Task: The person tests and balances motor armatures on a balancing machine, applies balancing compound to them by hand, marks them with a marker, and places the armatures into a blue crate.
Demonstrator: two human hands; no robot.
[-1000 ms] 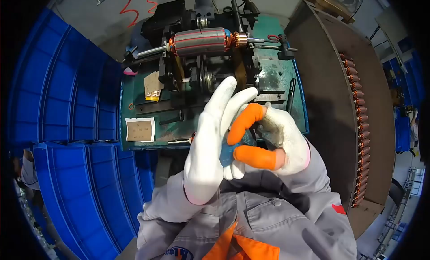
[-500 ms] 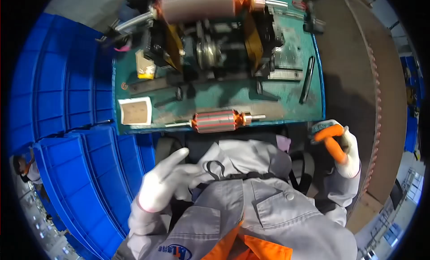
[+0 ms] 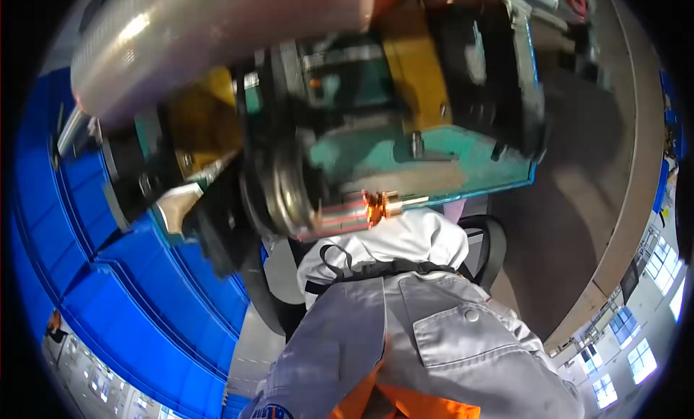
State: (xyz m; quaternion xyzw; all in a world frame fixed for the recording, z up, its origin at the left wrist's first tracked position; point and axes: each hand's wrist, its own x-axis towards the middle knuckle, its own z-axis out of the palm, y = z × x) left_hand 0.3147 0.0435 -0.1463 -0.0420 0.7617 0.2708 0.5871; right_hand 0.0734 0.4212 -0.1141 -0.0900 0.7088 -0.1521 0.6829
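Neither of my hands shows at this moment. A large motor armature (image 3: 217, 47) fills the upper left, close to the camera and blurred, its shaft end pointing down left. It lies above a stand with yellow-brown plates (image 3: 416, 72) and a round metal wheel (image 3: 289, 184). Behind the wheel, a small armature (image 3: 347, 217) with copper windings and a commutator lies at the front edge of the green table (image 3: 361, 148). The wheel covers its left end.
Blue bins (image 3: 144, 325) stand to the left. A white-edged tray or card (image 3: 178, 204) lies at the table's left, partly covered. A brown board surface (image 3: 571, 180) runs along the right. A chair armrest (image 3: 491, 249) is beside my lap.
My view has moved in close over the stand, so the large armature looks much bigger. Both hands have left the view, including the right one that held an orange-handled tool.
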